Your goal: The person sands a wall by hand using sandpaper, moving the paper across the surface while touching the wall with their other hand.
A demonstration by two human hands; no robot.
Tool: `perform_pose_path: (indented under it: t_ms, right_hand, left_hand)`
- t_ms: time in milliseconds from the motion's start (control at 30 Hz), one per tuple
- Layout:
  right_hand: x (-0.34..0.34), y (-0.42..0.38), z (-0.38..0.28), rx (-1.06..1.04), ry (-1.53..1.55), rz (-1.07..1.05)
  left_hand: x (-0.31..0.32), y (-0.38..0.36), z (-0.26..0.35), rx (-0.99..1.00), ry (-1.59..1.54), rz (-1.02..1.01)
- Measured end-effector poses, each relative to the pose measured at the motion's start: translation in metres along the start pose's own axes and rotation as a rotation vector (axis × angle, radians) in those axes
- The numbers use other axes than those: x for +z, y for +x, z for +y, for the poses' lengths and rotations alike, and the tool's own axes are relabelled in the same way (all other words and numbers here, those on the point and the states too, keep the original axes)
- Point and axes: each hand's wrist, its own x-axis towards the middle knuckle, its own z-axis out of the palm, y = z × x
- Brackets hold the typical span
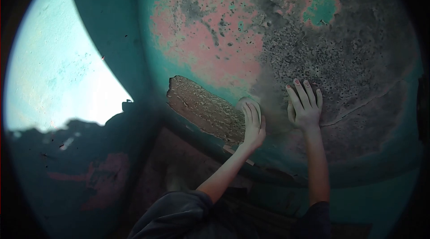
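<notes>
A large curved surface [206,46], patchy in turquoise, pink and pitted dark grey, fills the middle and right of the view. My left hand [254,124] is pressed against its lower part, fingers curved over a pale rounded pad-like piece [243,103] whose kind I cannot make out. Just left of that hand lies a rough brown patch [204,110] with a ragged edge. My right hand [306,107] rests on the grey area with its fingers stretched out and apart, and nothing shows in it. A crack [358,110] runs to the right from beside its wrist.
On the left, a turquoise wall [107,19] has bright light falling across it, with a dark shadow below. Pink paint [107,174] shows within that shadow. Under the curved surface there is a dim recess, and the lower rim [282,175] curves close to my forearms.
</notes>
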Motion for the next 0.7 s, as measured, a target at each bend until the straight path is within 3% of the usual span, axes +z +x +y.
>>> perform_pose_path:
  t_ms: [133,233,333,400,567,700]
  right_hand:
    - [-0.006,-0.021,0.01,0.059,-0.028,-0.013]
    - [0.003,-0.022,0.005,0.078,-0.083,0.053]
    - [0.005,-0.027,0.004,0.072,-0.097,0.062]
    - [0.005,-0.029,0.008,0.068,-0.08,0.032]
    - [0.008,-0.028,0.007,0.07,-0.081,0.073]
    - [0.009,-0.028,0.006,0.08,-0.085,0.082]
  left_hand:
    - [-0.078,0.072,-0.005,-0.1,-0.114,0.192]
    - [-0.057,0.066,-0.002,-0.095,-0.079,0.204]
    - [0.01,-0.005,0.009,-0.01,-0.005,-0.018]
    - [0.01,-0.018,0.012,0.035,-0.088,-0.087]
    - [-0.074,0.065,0.002,-0.091,-0.066,0.107]
    - [-0.026,0.035,0.007,-0.059,-0.022,0.106]
